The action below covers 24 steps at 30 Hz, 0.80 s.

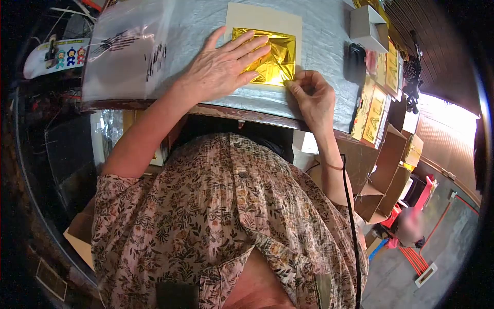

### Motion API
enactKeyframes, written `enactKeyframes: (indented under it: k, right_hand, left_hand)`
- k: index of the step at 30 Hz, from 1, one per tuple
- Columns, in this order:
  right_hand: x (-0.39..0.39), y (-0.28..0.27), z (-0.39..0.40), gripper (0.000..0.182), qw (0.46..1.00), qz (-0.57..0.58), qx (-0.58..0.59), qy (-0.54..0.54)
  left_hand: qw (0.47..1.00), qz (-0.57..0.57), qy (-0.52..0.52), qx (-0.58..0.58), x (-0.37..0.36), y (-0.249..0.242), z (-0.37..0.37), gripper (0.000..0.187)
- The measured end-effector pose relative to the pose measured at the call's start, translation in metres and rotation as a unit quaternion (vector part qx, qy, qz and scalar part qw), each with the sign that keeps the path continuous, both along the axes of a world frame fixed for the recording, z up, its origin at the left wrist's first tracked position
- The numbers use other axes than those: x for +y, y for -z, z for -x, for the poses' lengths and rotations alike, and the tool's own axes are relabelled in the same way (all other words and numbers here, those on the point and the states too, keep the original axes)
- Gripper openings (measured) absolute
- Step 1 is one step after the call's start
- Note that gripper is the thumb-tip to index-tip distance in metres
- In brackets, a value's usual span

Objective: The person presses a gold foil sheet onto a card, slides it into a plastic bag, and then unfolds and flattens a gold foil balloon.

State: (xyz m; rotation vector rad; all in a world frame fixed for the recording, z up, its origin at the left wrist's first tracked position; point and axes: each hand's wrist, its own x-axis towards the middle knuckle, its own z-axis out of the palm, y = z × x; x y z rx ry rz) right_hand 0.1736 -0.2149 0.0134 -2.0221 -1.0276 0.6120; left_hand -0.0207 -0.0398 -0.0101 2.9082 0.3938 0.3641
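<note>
A shiny, crinkled gold foil piece (283,57) lies on a flat beige sheet (267,14) on the table. My left hand (224,66) rests flat over the left part of the foil, fingers stretched out and a little apart. At the foil's near right corner, my right hand (315,95) is closed in a pinch, thumb and forefinger on the edge. The left palm and fingers hide part of the foil.
Clear plastic covers the table (195,15). Plastic bags (121,62) lie left. At right are an open white box (368,28), a dark object (355,62) and packs with gold letters (374,116). Cardboard boxes (383,175) stand beyond; a person (410,226) is farther off.
</note>
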Motion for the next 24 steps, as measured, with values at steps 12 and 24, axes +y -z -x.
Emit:
enactKeyframes:
  k: [12, 24]
  right_hand:
    - [0.016, -0.014, 0.034, 0.041, 0.874, -0.098, -0.395, -0.264]
    - [0.017, -0.002, 0.027, 0.032, 0.917, -0.107, -0.298, -0.242]
  left_hand:
    - [1.0, -0.003, 0.001, 0.006, 0.001, 0.002, -0.001, 0.058]
    - [0.987, 0.148, -0.005, -0.055, 0.025, -0.003, 0.002, 0.065]
